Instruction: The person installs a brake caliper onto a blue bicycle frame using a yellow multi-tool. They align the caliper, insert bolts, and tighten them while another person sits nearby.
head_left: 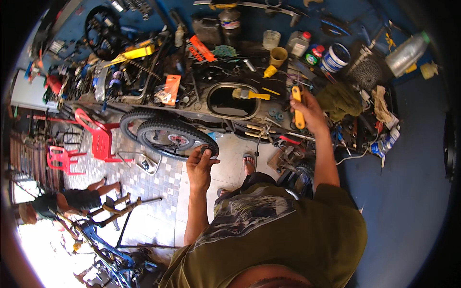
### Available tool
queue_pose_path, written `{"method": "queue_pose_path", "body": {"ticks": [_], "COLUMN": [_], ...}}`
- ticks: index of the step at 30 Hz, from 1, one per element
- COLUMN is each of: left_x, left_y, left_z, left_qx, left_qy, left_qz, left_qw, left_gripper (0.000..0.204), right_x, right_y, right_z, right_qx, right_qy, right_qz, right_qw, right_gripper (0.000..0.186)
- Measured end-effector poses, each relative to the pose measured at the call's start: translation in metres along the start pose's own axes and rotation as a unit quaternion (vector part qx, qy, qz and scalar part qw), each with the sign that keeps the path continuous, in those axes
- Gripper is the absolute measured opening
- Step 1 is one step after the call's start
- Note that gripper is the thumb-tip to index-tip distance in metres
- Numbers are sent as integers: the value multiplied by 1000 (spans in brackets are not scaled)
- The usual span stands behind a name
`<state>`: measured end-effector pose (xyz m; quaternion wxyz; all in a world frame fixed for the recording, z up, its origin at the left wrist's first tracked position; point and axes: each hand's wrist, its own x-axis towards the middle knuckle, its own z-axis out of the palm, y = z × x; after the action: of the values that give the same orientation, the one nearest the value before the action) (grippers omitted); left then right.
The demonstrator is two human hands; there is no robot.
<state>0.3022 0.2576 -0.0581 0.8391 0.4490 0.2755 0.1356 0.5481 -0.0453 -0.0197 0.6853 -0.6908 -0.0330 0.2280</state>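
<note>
My right hand (311, 114) is raised at the bench's front edge, its fingers closed round a yellow-handled tool (298, 106) with dark slots in the handle. A thin tip seems to point toward the bench; its kind is unclear. My left hand (199, 169) is lower and to the left, pinching a small dark part (206, 149) between thumb and fingers. What this part is cannot be made out. Between the hands and farther off, an oval basin (209, 108) of dark liquid sits in the bench top. A brush (253, 95) with a yellow handle lies over it.
Tools, bottles and a white-and-blue tub (335, 57) crowd the bench. Bicycle wheels (165, 139) stand beneath its front edge, near my left hand. Red chairs (102, 139) are at left. Another person (67, 200) is beside a blue bicycle frame (103, 245) at lower left.
</note>
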Motion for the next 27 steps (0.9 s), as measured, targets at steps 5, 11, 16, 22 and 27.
{"method": "queue_pose_path", "body": {"ticks": [5,11,16,22,27], "left_x": [-22,-94,-161,-241,-316], "left_y": [2,12,7,-3,5], "left_z": [-27,-108,-163,-238,-295], "left_qx": [-79,-143,-183,-163,-253], "left_qy": [18,157,288,326,354], "left_qz": [26,53,78,184,185], "left_qw": [996,976,937,913,881], "left_gripper": [15,22,18,18,18], "right_x": [-17,-76,-177,-279,-328], "right_y": [30,75,95,99,100], "right_z": [109,258,374,458,519], "right_qx": [72,133,166,-38,-90], "right_qy": [-166,-344,-501,-523,-576], "right_qz": [28,49,34,-181,-266], "right_qw": [983,928,848,832,768], "right_gripper": [41,25,21,34,61]}}
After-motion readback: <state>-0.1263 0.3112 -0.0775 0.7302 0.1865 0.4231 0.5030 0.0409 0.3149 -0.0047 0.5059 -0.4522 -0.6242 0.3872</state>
